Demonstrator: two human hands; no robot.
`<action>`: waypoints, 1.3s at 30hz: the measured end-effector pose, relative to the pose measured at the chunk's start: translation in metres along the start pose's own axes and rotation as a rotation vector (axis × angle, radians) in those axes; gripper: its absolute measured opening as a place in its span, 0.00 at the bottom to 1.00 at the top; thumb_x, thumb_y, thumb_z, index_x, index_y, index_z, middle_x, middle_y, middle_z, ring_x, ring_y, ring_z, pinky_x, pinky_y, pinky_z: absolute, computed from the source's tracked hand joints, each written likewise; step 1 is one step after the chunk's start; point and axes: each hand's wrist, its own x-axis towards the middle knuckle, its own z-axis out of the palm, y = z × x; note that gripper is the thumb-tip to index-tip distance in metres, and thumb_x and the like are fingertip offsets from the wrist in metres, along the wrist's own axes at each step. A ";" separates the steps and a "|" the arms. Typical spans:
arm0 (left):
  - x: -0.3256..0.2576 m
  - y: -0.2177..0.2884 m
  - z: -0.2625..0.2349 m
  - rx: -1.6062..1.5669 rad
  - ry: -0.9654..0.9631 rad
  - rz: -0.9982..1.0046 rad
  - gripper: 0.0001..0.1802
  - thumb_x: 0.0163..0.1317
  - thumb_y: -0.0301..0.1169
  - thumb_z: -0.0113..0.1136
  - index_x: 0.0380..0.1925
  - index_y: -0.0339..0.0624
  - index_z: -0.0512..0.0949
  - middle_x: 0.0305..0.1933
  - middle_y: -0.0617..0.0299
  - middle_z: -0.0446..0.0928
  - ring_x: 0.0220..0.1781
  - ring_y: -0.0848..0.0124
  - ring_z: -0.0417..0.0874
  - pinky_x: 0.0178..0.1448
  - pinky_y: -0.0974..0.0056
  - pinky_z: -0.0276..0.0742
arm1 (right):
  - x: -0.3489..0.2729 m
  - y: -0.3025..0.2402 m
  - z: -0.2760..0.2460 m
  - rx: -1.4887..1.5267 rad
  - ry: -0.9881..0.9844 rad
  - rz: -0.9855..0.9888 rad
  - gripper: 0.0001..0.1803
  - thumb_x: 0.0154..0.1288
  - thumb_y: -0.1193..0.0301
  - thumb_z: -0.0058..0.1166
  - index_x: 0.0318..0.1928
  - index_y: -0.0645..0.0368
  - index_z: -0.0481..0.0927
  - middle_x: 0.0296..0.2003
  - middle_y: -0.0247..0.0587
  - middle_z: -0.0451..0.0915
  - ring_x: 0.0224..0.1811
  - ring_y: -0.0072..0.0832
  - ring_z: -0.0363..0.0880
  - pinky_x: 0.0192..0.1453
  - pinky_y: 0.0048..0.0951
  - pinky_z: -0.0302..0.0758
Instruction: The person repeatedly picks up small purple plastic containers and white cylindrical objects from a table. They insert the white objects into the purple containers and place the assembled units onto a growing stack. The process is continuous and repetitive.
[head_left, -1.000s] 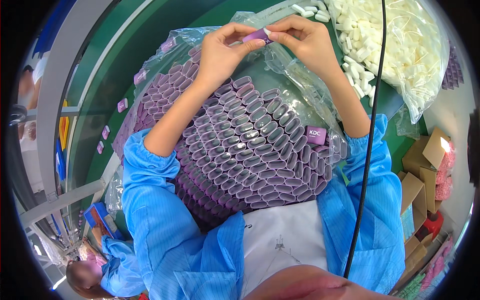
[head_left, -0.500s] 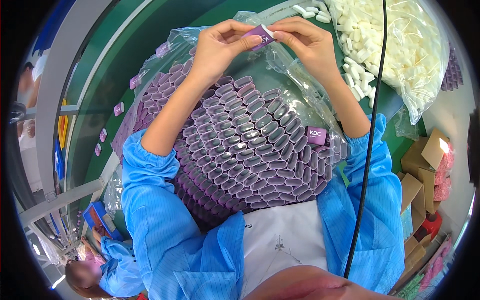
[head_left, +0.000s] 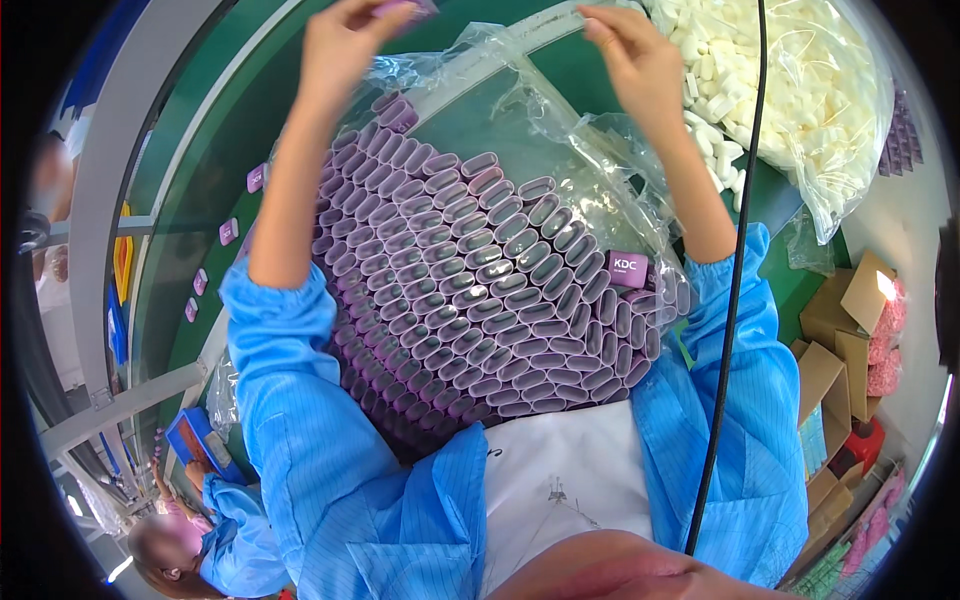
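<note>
My left hand (head_left: 345,45) is at the upper left, pinching a small purple oval casing (head_left: 415,10) that the top edge partly cuts off. At the upper right my right hand (head_left: 640,70) hangs over the green surface, thumb and fingers apart, nothing visible in them. Below and between my arms lies a wide pack of purple hollow oval casings (head_left: 470,270), most standing on end with their openings up, in a clear plastic bag (head_left: 575,140). One printed purple casing (head_left: 628,268) lies on its side at the pack's right edge.
A clear bag of white oval pieces (head_left: 800,90) sits at the upper right, some spilling out. Several purple casings (head_left: 229,231) ride spaced along the green strip at left. A black cable (head_left: 735,300) hangs across the view. Cardboard boxes (head_left: 825,370) stand right; another person (head_left: 235,530) sits lower left.
My hands have moved apart. The left has carried the purple casing up and left; the right has let go of it. The casings on the strip have shifted slightly toward me.
</note>
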 end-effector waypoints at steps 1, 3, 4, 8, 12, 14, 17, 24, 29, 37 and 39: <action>0.018 -0.015 -0.021 0.186 -0.019 -0.047 0.18 0.59 0.35 0.65 0.44 0.35 0.81 0.40 0.61 0.82 0.41 0.74 0.80 0.48 0.70 0.74 | 0.002 0.009 -0.007 -0.137 -0.045 0.102 0.10 0.63 0.75 0.55 0.43 0.65 0.81 0.33 0.44 0.81 0.31 0.30 0.78 0.36 0.28 0.74; 0.039 -0.039 -0.054 0.414 -0.110 -0.192 0.20 0.59 0.39 0.64 0.45 0.34 0.80 0.39 0.62 0.82 0.41 0.75 0.79 0.48 0.70 0.72 | 0.006 0.036 -0.013 -0.334 -0.129 0.152 0.10 0.63 0.75 0.55 0.44 0.63 0.82 0.36 0.44 0.81 0.35 0.30 0.79 0.40 0.27 0.74; 0.042 -0.057 -0.063 0.449 -0.184 -0.287 0.21 0.60 0.40 0.64 0.45 0.34 0.80 0.39 0.62 0.82 0.41 0.75 0.78 0.48 0.70 0.72 | 0.006 0.053 -0.013 -0.400 -0.168 0.098 0.10 0.62 0.75 0.55 0.44 0.61 0.82 0.39 0.44 0.81 0.39 0.31 0.80 0.43 0.27 0.75; 0.027 -0.087 -0.060 0.355 -0.347 -0.367 0.18 0.57 0.39 0.66 0.43 0.40 0.82 0.38 0.62 0.82 0.40 0.74 0.79 0.49 0.70 0.72 | 0.009 0.077 -0.002 -0.619 -0.147 -0.192 0.11 0.59 0.75 0.57 0.43 0.56 0.82 0.40 0.44 0.80 0.42 0.35 0.80 0.47 0.29 0.75; 0.009 -0.051 -0.037 0.147 -0.178 -0.070 0.16 0.59 0.35 0.65 0.44 0.38 0.81 0.40 0.62 0.82 0.43 0.74 0.80 0.51 0.69 0.73 | 0.019 0.048 0.007 -0.445 -0.233 -0.082 0.10 0.63 0.74 0.55 0.45 0.61 0.82 0.36 0.41 0.81 0.37 0.27 0.79 0.41 0.26 0.74; -0.003 -0.014 -0.026 0.045 -0.214 -0.008 0.16 0.60 0.34 0.64 0.45 0.38 0.80 0.41 0.62 0.82 0.44 0.74 0.80 0.52 0.68 0.73 | 0.025 -0.010 0.016 -0.063 -0.376 0.137 0.10 0.65 0.74 0.54 0.44 0.64 0.82 0.33 0.41 0.81 0.30 0.26 0.77 0.35 0.25 0.73; -0.016 0.022 0.002 -0.014 -0.290 -0.001 0.14 0.61 0.30 0.62 0.46 0.39 0.80 0.43 0.63 0.81 0.46 0.75 0.80 0.54 0.68 0.74 | 0.027 -0.051 0.033 0.432 -0.417 0.295 0.10 0.66 0.69 0.54 0.42 0.62 0.83 0.31 0.36 0.81 0.29 0.20 0.75 0.34 0.22 0.72; -0.030 0.040 0.030 -0.142 -0.379 0.098 0.14 0.60 0.29 0.63 0.46 0.38 0.80 0.43 0.62 0.81 0.46 0.75 0.80 0.54 0.67 0.74 | 0.015 -0.023 0.042 0.844 -0.481 0.292 0.10 0.65 0.72 0.56 0.46 0.58 0.84 0.32 0.31 0.79 0.31 0.15 0.73 0.37 0.18 0.72; -0.021 0.040 0.021 -0.084 -0.463 0.055 0.13 0.61 0.27 0.62 0.45 0.38 0.80 0.43 0.62 0.81 0.46 0.76 0.79 0.55 0.69 0.72 | 0.017 -0.001 0.032 0.859 -0.468 0.375 0.11 0.64 0.68 0.58 0.42 0.60 0.84 0.34 0.35 0.81 0.32 0.20 0.76 0.37 0.22 0.74; 0.042 -0.088 -0.083 0.577 -0.423 -0.378 0.26 0.56 0.46 0.64 0.46 0.35 0.80 0.41 0.55 0.82 0.42 0.68 0.81 0.50 0.65 0.74 | 0.035 0.122 -0.008 -0.477 -0.189 0.275 0.13 0.64 0.65 0.56 0.46 0.57 0.82 0.36 0.42 0.82 0.35 0.29 0.81 0.39 0.30 0.75; 0.028 -0.104 -0.086 0.758 -0.230 -0.341 0.25 0.54 0.48 0.65 0.46 0.43 0.81 0.45 0.52 0.81 0.47 0.61 0.80 0.53 0.61 0.73 | 0.034 0.108 0.004 -0.499 -0.202 0.121 0.12 0.62 0.64 0.57 0.43 0.56 0.83 0.36 0.45 0.82 0.35 0.36 0.81 0.41 0.34 0.76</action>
